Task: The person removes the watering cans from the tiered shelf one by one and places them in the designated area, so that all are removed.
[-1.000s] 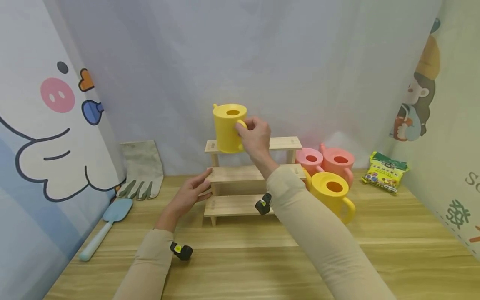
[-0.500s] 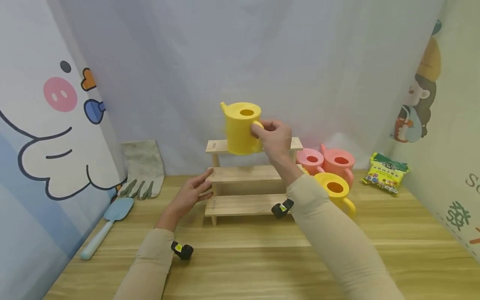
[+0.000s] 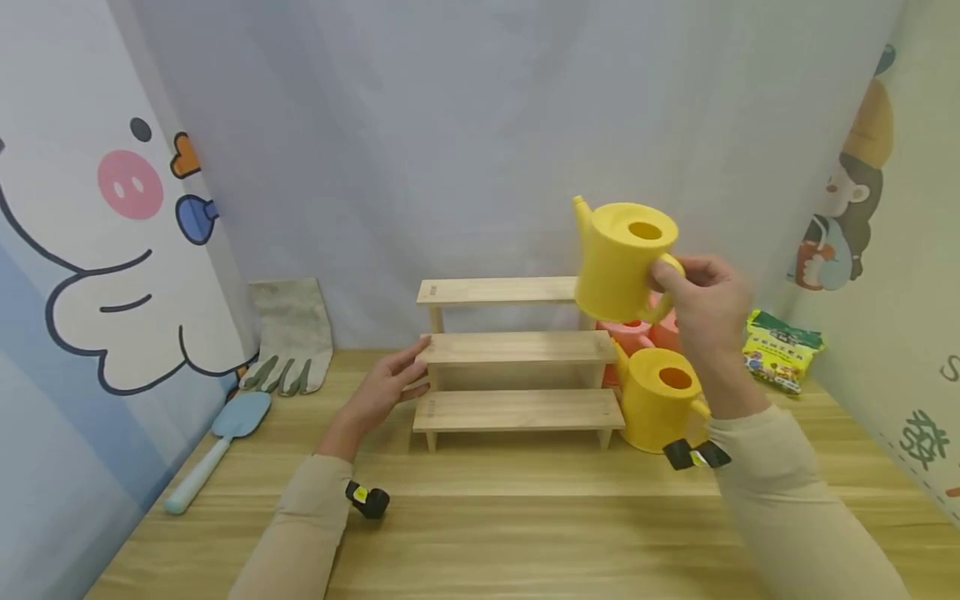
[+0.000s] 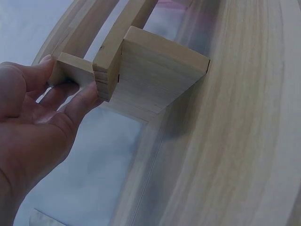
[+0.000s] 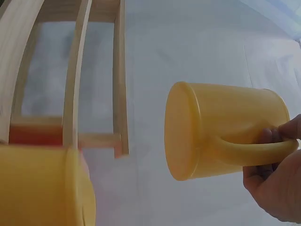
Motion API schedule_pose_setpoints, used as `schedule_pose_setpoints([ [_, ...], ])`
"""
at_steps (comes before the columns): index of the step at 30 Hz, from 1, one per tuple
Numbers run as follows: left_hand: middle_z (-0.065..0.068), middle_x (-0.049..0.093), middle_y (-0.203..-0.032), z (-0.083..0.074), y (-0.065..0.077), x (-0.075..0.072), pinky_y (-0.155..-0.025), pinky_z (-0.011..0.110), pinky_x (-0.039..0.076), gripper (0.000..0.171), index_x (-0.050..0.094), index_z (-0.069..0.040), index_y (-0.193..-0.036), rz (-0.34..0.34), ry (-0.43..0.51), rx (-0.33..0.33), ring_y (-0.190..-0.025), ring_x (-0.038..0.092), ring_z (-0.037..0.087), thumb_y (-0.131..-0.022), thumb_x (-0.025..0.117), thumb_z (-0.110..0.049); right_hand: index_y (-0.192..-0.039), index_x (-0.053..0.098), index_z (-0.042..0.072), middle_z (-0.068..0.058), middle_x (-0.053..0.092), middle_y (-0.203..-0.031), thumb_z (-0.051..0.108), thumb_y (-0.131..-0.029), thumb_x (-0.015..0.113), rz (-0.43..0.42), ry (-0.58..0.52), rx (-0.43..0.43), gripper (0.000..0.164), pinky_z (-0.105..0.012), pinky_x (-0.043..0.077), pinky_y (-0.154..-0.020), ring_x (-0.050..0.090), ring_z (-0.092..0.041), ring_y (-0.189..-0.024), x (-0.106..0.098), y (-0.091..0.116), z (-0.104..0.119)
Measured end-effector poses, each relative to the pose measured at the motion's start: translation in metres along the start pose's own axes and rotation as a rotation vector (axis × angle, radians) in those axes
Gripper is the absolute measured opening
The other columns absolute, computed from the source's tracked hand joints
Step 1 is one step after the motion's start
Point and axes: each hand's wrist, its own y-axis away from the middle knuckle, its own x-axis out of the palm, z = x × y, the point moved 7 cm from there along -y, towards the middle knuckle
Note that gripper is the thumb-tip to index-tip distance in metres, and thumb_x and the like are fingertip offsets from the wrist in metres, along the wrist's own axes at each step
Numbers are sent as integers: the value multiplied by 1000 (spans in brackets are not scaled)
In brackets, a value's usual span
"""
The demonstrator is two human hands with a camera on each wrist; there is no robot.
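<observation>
My right hand [image 3: 708, 304] grips the handle of a yellow watering can [image 3: 618, 267], held up in the air above the right end of a three-tier wooden shelf stand [image 3: 517, 346]. Its spout points up and to the left. In the right wrist view the can's flat base [image 5: 179, 132] shows. My left hand [image 3: 382, 383] holds the left end of the stand at the middle tier, thumb on one side of the board and fingers on the other, as the left wrist view shows. A second yellow watering can [image 3: 652, 408] stands on the table right of the stand.
Pink watering cans [image 3: 622, 333] sit behind the second yellow one, partly hidden. A green and yellow packet [image 3: 780, 354] lies at the right. On the left are a grey glove [image 3: 288, 325] against the curtain and a light blue trowel [image 3: 213, 454].
My right hand has carried the yellow watering can to the right, away from over the top tier and past the stand's right end, tilting it a little. My left hand has stayed on the stand.
</observation>
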Motion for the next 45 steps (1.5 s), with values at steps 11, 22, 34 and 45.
schedule_pose_setpoints([
  [11, 13, 3, -166, -3, 0, 0, -107, 41, 43, 57, 22, -9, -160, 9, 1, 1, -148, 19, 37, -109, 45, -19, -86, 76, -5, -3, 73, -74, -3, -77, 84, -171, -70, 99, 12, -15, 56, -62, 70, -11, -62, -120, 0, -6],
  [22, 14, 3, -166, -4, 0, 3, -107, 41, 43, 58, 19, -9, -160, 43, 8, 23, -148, 18, 38, -109, 45, -19, -81, 78, 1, 1, 74, -75, -5, -79, 82, -100, -63, 223, 8, -14, 56, -65, 70, -8, -68, -152, 18, -26],
  [34, 12, 1, -167, 0, -2, 3, -107, 41, 42, 58, 20, -9, -160, 53, 24, 24, -148, 18, 37, -109, 45, -20, -81, 78, 1, 2, 74, -76, -7, -83, 77, 23, -9, 223, 9, -13, 55, -65, 68, -5, -72, -180, 24, -49],
  [45, 13, 3, -166, -1, -2, 2, -107, 41, 43, 57, 21, -9, -160, 35, 8, 22, -148, 20, 37, -109, 45, -20, -87, 77, -3, -4, 76, -81, -10, -89, 69, 212, -63, 237, 11, -17, 57, -69, 72, -9, -76, -191, 26, -62],
])
